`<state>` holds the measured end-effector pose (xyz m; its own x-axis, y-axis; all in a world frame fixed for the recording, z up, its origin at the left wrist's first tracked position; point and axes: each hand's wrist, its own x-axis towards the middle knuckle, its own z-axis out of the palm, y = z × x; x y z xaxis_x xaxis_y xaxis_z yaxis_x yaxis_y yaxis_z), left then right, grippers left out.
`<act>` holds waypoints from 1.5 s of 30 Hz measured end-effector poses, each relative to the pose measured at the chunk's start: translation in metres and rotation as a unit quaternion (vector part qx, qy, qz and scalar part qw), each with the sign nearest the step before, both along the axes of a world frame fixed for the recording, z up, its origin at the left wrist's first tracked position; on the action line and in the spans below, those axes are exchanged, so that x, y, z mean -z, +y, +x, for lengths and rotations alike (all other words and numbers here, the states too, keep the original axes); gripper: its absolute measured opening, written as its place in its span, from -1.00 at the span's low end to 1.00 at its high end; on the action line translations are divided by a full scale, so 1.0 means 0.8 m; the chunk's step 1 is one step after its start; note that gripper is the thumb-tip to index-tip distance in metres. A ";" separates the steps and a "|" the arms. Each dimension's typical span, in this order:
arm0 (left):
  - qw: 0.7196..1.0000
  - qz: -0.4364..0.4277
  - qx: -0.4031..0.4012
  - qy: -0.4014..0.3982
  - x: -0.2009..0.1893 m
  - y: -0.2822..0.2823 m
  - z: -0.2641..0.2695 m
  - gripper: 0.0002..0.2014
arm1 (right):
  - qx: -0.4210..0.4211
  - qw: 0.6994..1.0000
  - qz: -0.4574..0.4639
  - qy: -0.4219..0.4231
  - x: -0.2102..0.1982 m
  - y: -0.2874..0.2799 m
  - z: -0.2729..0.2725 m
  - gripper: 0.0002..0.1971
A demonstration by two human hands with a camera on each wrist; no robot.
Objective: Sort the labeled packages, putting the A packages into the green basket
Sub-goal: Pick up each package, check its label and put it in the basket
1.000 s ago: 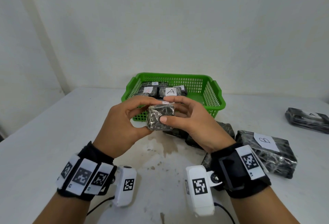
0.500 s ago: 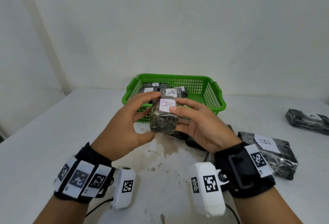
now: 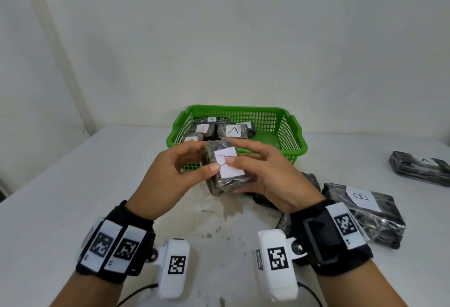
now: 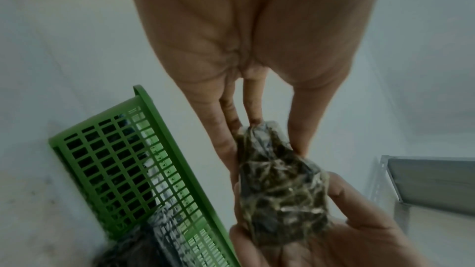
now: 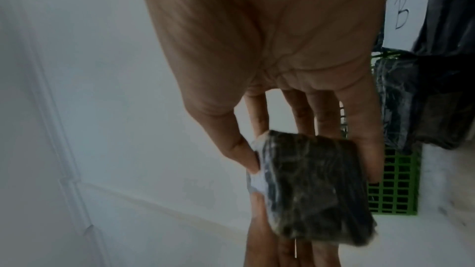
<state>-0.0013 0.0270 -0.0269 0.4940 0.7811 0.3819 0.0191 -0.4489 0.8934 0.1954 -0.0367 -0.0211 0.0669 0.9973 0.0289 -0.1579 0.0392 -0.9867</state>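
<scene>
I am holding a small dark package (image 3: 227,167) in the air between my left hand (image 3: 168,180) and my right hand (image 3: 272,177), thumbs pressing its white label. It is hovering just before the green basket (image 3: 289,133), where other A packages (image 3: 232,130) are lying.

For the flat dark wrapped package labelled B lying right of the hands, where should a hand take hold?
Grip the dark wrapped B package across its two long edges, coming from above: it lies flat on the white table, label up, so only its edges give the fingers purchase.
</scene>
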 end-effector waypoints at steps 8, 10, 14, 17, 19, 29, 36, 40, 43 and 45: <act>0.994 -0.059 -0.058 -0.070 0.001 0.005 0.014 -0.62 | 0.029 0.998 -0.042 0.045 -0.005 0.007 -0.001 -0.70; 0.995 -0.067 -0.050 -0.051 -0.004 0.010 0.020 -0.63 | 0.040 0.997 -0.043 0.049 -0.010 0.007 0.013 -0.83; 0.998 -0.055 -0.027 0.015 -0.023 0.025 0.041 -0.81 | 0.067 0.997 -0.045 0.013 -0.021 0.011 0.048 -0.70; 0.995 -0.010 -0.048 0.084 -0.043 0.046 0.062 -0.85 | 0.094 0.994 -0.063 -0.004 -0.030 0.016 0.076 -0.72; 0.988 0.014 -0.095 0.124 -0.056 0.073 0.071 -0.86 | 0.113 0.990 -0.081 -0.023 -0.039 0.023 0.095 -0.71; 0.898 -0.050 -0.256 0.354 -0.056 0.188 0.074 -0.40 | 0.185 0.956 -0.143 -0.178 -0.051 0.096 0.148 -0.57; 0.880 -0.056 -0.286 0.376 -0.043 0.207 0.075 -0.21 | 0.159 0.906 -0.190 -0.345 -0.050 0.109 0.150 -0.69; 0.865 -0.073 -0.303 0.393 -0.044 0.205 0.080 -0.27 | 0.119 0.842 -0.218 -0.480 -0.050 0.117 0.143 -0.65; 0.850 -0.082 -0.295 0.429 -0.040 0.208 0.077 -0.62 | 0.082 0.801 -0.236 -0.544 -0.053 0.122 0.135 -0.58; 0.859 -0.081 -0.276 0.424 -0.032 0.215 0.073 -0.78 | 0.053 0.780 -0.246 -0.572 -0.053 0.125 0.131 -0.59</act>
